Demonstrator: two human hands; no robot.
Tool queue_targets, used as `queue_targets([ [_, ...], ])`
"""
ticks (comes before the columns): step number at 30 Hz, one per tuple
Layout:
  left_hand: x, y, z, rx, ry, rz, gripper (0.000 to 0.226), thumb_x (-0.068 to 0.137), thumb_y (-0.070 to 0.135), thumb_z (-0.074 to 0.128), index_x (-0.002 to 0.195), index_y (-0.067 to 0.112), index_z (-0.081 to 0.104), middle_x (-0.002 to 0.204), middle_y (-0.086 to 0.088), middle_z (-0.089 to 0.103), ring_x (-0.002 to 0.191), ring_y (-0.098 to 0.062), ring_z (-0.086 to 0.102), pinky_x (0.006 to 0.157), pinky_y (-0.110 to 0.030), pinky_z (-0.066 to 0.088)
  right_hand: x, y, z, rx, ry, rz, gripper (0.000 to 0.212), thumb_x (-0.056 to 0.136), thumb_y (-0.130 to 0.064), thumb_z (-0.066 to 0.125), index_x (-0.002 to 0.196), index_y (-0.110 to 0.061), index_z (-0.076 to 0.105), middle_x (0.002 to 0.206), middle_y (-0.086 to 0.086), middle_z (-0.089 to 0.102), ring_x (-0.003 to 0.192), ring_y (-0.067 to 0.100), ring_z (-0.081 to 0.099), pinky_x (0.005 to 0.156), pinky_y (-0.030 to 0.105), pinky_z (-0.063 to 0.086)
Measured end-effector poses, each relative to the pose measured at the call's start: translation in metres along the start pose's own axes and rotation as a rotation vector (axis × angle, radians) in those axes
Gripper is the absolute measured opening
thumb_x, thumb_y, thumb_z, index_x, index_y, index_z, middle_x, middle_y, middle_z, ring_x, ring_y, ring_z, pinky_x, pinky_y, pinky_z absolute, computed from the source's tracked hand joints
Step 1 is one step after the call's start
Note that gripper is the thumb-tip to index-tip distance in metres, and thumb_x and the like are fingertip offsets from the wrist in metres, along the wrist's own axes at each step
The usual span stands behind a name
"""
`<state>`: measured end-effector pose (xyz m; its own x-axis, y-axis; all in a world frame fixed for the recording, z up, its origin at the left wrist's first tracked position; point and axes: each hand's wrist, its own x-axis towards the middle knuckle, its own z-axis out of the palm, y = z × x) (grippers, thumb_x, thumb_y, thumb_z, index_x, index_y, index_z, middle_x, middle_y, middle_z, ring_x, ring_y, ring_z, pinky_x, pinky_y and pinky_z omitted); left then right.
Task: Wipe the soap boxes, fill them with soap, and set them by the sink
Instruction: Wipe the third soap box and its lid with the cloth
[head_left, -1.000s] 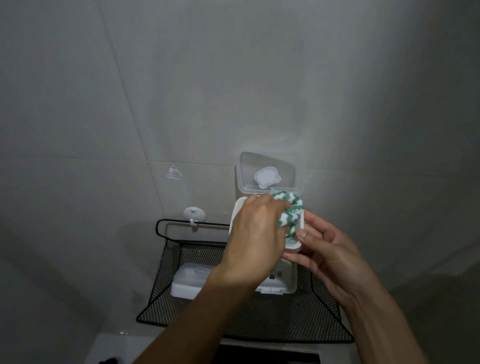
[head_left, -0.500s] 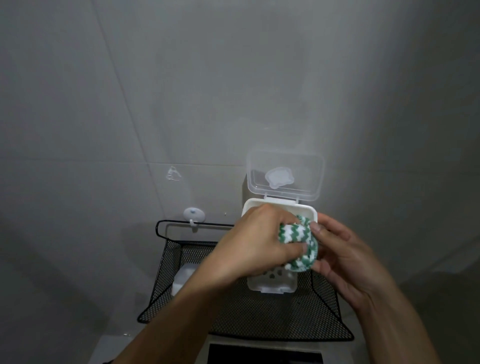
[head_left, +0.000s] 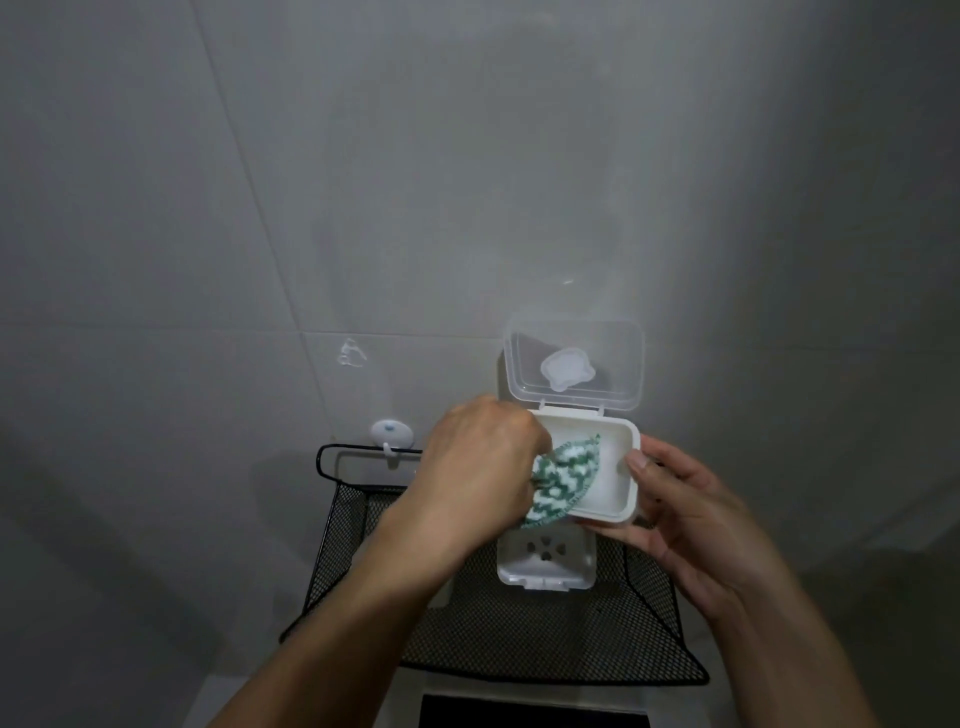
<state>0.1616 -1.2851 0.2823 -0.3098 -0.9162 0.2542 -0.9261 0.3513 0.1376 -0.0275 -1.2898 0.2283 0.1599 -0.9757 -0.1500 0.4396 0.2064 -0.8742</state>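
Observation:
A white soap box (head_left: 615, 475) with its clear lid (head_left: 574, 366) flipped up is held in front of the tiled wall. My right hand (head_left: 685, 512) grips the box from its right side and underneath. My left hand (head_left: 480, 465) holds a green-and-white patterned cloth (head_left: 563, 478) and presses it into the left part of the box. Below the box lies a white drain insert (head_left: 545, 564) with holes, in the black mesh basket (head_left: 524, 639).
The mesh basket hangs on the grey tiled wall from a white hook (head_left: 389, 434). A clear adhesive hook (head_left: 350, 353) sits higher on the wall. A white ledge with a dark opening (head_left: 532, 714) lies below the basket.
The box has been tilted so its inside faces me and the lid stands higher. My left hand has pushed the cloth from the box's front edge down into it.

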Motion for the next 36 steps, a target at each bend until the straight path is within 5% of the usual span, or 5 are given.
queue_targets([
  [5, -0.003, 0.019, 0.005, -0.298, 0.080, 0.037, 0.039, 0.081, 0.032, 0.072, 0.116, 0.033, 0.054, 0.098, 0.006, 0.068, 0.096, -0.021, 0.060, 0.077, -0.037, 0.047, 0.001, 0.006, 0.007, 0.021, -0.007, 0.007, 0.030, 0.077, -0.014, 0.065, 0.106, -0.005, 0.070, 0.091, 0.017, 0.076, 0.072, 0.023, 0.075, 0.056, 0.039, 0.061],
  [9, -0.008, 0.020, 0.011, -0.369, 0.029, 0.120, 0.029, 0.088, 0.040, 0.066, 0.115, 0.033, 0.059, 0.100, 0.007, 0.065, 0.098, -0.017, 0.056, 0.086, -0.038, 0.044, 0.000, 0.002, 0.002, 0.023, 0.019, -0.037, 0.030, 0.078, -0.014, 0.064, 0.106, -0.004, 0.069, 0.086, 0.016, 0.076, 0.068, 0.021, 0.074, 0.051, 0.033, 0.059],
  [24, -0.013, -0.002, 0.018, 0.054, 0.083, -0.003, 0.028, 0.087, 0.019, 0.067, 0.111, 0.032, 0.071, 0.098, 0.006, 0.058, 0.097, -0.018, 0.053, 0.084, -0.033, 0.042, 0.000, 0.010, -0.002, -0.248, 0.147, -0.047, 0.015, 0.097, -0.003, 0.057, 0.108, 0.001, 0.068, 0.095, 0.023, 0.075, 0.076, 0.030, 0.075, 0.060, 0.046, 0.062],
  [31, -0.006, -0.002, 0.016, 0.023, 0.198, -0.071, 0.019, 0.089, 0.022, 0.063, 0.105, 0.025, 0.073, 0.095, 0.007, 0.067, 0.090, -0.017, 0.061, 0.079, -0.033, 0.051, 0.003, 0.009, 0.001, -0.261, 0.071, 0.003, 0.017, 0.098, -0.004, 0.056, 0.106, 0.002, 0.069, 0.095, 0.023, 0.075, 0.078, 0.030, 0.075, 0.062, 0.045, 0.063],
  [36, -0.004, 0.018, 0.018, -0.110, 0.214, 0.059, 0.021, 0.084, 0.023, 0.067, 0.104, 0.023, 0.075, 0.098, 0.004, 0.068, 0.091, -0.021, 0.065, 0.074, -0.041, 0.053, 0.002, 0.014, 0.003, -0.256, 0.034, 0.020, 0.019, 0.098, -0.005, 0.055, 0.109, 0.002, 0.069, 0.096, 0.025, 0.075, 0.080, 0.031, 0.075, 0.066, 0.045, 0.064],
])
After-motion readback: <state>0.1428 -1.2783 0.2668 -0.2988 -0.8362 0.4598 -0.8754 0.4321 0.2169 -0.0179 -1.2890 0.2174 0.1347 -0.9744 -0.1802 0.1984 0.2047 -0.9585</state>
